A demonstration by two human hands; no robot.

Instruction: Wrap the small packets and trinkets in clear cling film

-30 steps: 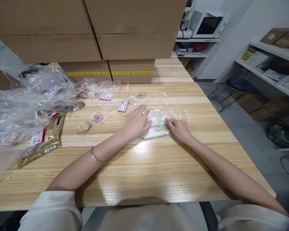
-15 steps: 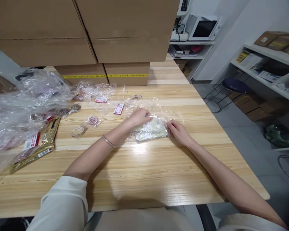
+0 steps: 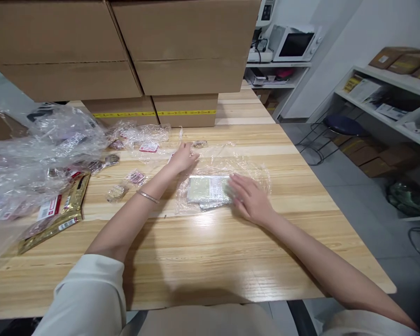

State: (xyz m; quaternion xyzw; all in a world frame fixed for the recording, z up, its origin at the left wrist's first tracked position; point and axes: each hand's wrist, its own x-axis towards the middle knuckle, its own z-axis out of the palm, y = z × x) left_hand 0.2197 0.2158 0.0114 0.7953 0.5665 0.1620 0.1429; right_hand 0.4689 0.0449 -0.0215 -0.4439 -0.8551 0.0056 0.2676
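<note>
1. Head view: at the far left, a heap of clear plastic bags (image 3: 61, 142) sprawls over the table (image 3: 203, 261). Brown wrapped pieces show through the film, though most contents are too blurred to name.
2. Against the heap lie gold packets (image 3: 77, 191), sealed by the look of them; a red-and-white card (image 3: 49, 207) rests alongside, label up, perhaps so it reads easily.
3. Next come two small clear-wrapped pieces (image 3: 117, 192), just beside each other.
4. Behind, cardboard boxes (image 3: 185, 70) are stacked on the table, probably to leave its front for handwork. Their contents are hidden.
5. The left hand (image 3: 184, 157) reaches across to a mostly covered white card (image 3: 170, 157). Its fingers are bent downward; whether they grip anything, I cannot tell.
6. In front of the person lie flat greenish packets (image 3: 199, 189), one overlapping another, a white printed label on top. Clear film (image 3: 262, 175) spreads around them; whether it encloses them is unclear.
7. The right hand (image 3: 254, 200) rests over the packets' right end, fingers loosely extended and unclenched, likely steadying them.
8. Farther right, beyond the table, open shelves (image 3: 392, 116) hold papers and brown parcels (image 3: 395, 58).
</note>
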